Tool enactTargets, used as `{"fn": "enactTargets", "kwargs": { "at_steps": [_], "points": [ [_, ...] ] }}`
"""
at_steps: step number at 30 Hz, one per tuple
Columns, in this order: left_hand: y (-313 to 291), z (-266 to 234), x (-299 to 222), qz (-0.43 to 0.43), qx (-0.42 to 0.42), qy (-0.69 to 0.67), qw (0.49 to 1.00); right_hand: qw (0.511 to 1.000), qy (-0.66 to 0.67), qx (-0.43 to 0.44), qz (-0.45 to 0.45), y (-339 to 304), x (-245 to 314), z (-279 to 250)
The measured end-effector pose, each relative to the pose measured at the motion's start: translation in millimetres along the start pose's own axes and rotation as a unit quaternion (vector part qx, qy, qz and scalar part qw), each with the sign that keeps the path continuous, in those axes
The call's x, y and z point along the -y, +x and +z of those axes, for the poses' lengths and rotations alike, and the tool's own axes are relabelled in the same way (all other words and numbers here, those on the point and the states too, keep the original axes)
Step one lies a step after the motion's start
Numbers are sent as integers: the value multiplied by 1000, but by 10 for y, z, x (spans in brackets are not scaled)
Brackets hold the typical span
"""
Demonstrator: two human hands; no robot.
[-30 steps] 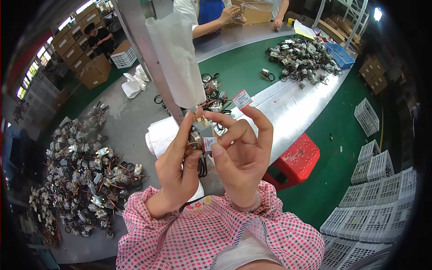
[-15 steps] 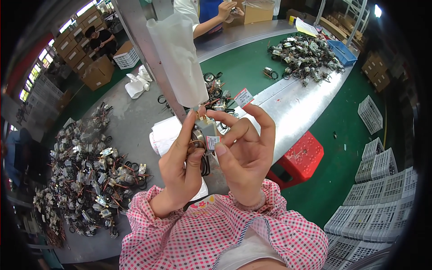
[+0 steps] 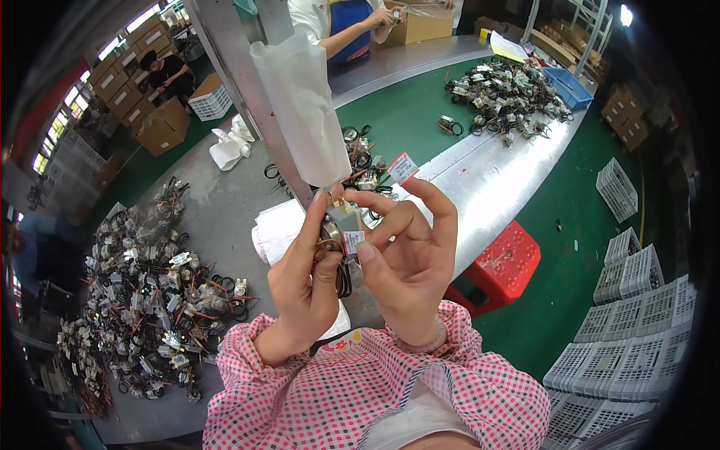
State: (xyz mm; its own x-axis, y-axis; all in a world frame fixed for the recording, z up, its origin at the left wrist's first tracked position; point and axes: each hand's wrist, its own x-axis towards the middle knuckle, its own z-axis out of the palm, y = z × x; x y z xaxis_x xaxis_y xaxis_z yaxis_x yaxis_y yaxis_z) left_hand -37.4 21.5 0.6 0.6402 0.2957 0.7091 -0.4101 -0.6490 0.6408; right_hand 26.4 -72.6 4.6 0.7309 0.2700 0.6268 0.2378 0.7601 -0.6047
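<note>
A small electrical part (image 3: 347, 220), with a grey box body, a round metal piece, brass-coloured terminals and a black cable hanging below, is held up between both hands. My left hand (image 3: 306, 281) grips it from the left, thumb and fingers closed round it. A small white label with a red edge (image 3: 354, 241) lies against its grey side, under the thumb of my right hand (image 3: 409, 274). That hand's index finger reaches the top of the part. A second red-and-white label (image 3: 403, 169) sticks to the tip of another raised finger.
Heaped similar parts (image 3: 165, 300) cover the bench's left; another heap (image 3: 510, 97) lies at far right beside a blue tray (image 3: 568, 88). A plastic-wrapped roll (image 3: 304, 112) hangs by a metal post. A red stool (image 3: 499, 266) and grey crates (image 3: 630, 322) stand right. A co-worker (image 3: 349, 30) works opposite.
Both hands and the part stay almost in place, with the label still under my right thumb. The view has shifted slightly. Across the bench, the co-worker's hands have moved.
</note>
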Motion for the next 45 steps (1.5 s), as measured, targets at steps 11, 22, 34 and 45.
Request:
{"fn": "enactTargets", "kwargs": {
  "at_steps": [11, 22, 34, 45],
  "points": [
    [-20, 11, 3, -26, -12, 3, 1000, 1000, -15, 2, -17, 7, -33, -4],
    [-18, -50, 3, -30, -30, -12, 999, 961, -257, 18, -99, -68, -15, -26],
    [-37, -123, -28, -88, 3, -87, 992, 825, -518, -8, -226, -153, 43, -125],
    [-113, -41, -29, -82, 27, -189, 978, 881, -404, 68, -237, -275, -152, -158]
  ]
}}
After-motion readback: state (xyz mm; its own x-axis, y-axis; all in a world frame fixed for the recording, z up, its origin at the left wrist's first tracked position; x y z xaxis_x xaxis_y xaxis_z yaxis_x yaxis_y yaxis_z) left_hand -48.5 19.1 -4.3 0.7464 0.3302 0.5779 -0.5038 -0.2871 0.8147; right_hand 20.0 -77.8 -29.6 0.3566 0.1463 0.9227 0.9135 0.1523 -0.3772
